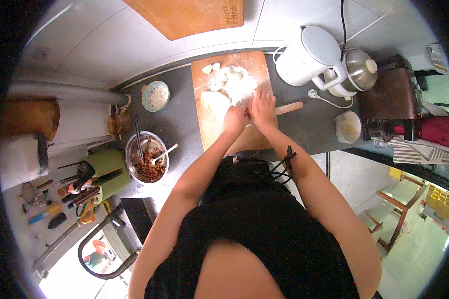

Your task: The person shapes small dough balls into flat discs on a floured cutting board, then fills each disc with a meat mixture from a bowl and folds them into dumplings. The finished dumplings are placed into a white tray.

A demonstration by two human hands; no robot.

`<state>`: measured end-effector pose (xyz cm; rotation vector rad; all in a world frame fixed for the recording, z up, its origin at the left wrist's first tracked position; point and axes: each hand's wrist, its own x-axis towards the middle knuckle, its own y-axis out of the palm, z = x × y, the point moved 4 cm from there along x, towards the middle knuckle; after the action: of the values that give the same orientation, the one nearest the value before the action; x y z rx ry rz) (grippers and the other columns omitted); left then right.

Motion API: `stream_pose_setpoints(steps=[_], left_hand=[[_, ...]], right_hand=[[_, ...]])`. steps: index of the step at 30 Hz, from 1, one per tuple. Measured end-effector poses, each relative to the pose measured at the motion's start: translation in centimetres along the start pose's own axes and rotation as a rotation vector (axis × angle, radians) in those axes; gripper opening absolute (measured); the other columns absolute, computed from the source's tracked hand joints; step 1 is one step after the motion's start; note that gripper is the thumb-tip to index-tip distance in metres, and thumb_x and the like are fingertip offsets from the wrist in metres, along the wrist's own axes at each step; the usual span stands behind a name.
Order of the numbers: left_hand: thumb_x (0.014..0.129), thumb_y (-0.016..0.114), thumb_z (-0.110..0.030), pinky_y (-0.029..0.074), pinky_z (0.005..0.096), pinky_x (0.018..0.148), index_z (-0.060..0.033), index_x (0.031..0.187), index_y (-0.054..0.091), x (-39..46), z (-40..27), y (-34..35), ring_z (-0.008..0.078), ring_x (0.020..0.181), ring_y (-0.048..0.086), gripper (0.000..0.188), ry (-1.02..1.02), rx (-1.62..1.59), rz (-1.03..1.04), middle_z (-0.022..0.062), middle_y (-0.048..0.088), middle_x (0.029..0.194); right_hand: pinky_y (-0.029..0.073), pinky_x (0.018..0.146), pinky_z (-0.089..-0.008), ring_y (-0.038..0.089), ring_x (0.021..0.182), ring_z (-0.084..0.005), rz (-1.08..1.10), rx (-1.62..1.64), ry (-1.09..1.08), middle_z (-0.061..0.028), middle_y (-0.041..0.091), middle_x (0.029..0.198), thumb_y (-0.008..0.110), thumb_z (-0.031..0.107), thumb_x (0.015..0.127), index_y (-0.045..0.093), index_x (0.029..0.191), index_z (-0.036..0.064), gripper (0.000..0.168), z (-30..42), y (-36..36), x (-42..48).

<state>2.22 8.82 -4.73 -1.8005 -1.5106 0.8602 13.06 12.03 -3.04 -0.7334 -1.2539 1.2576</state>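
Note:
My left hand [237,117] and my right hand [261,106] meet near the right side of a floured wooden cutting board [205,129]. What lies between or under their fingers is hidden. A wooden rolling pin [290,108] sticks out to the right from beneath my right wrist. Left of my hands rest rounded, flat pieces of dough [215,102], partly washed out by glare. Small dough lumps [232,78] lie in loose flour behind them, with two more [211,68] near the board's back left corner.
A steel bowl of brown filling [149,168] with chopsticks and a white spoon stands at left, behind it a bowl of flour [158,96]. A white electric kettle [310,56], a steel-lidded cooker [359,71] and a small tub [348,127] stand at right. A green knife block [110,168] is far left.

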Motion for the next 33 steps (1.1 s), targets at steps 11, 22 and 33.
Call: stream_pose_setpoints(steps=[11,22,33], left_hand=[[0.078,0.063,-0.017,0.052,0.0413,0.071,-0.0048,0.085,0.065,-3.0,1.5,-1.0,0.0345,0.078,0.065,0.014,-0.083,-0.403,0.104,0.0174,0.067,0.082],[0.078,0.063,-0.018,0.050,0.0449,0.068,-0.0045,0.084,0.065,-1.7,2.0,0.8,0.0370,0.072,0.062,0.015,0.265,-0.073,-0.176,0.0162,0.065,0.077],[0.083,0.061,-0.022,0.051,0.0420,0.070,-0.0064,0.094,0.065,-3.7,1.5,-0.5,0.0368,0.077,0.063,0.019,-0.002,-0.347,0.106,0.0182,0.065,0.082]], right_hand=[[0.040,0.080,-0.0420,0.055,0.091,-0.0286,0.061,0.047,-0.195,-0.0117,0.057,0.093,0.054,0.020,0.081,0.055,0.101,0.008,0.023,-0.1,-3.1,-5.6],[0.039,0.083,-0.0474,0.055,0.093,-0.0331,0.012,0.091,-0.163,-0.0134,0.058,0.094,0.058,0.018,0.076,0.054,0.098,0.008,0.025,1.0,-1.4,-3.1],[0.039,0.081,-0.0425,0.055,0.090,-0.0298,0.075,0.064,-0.119,-0.0109,0.057,0.094,0.056,0.011,0.077,0.053,0.099,0.008,0.022,0.2,-2.3,-6.3]])
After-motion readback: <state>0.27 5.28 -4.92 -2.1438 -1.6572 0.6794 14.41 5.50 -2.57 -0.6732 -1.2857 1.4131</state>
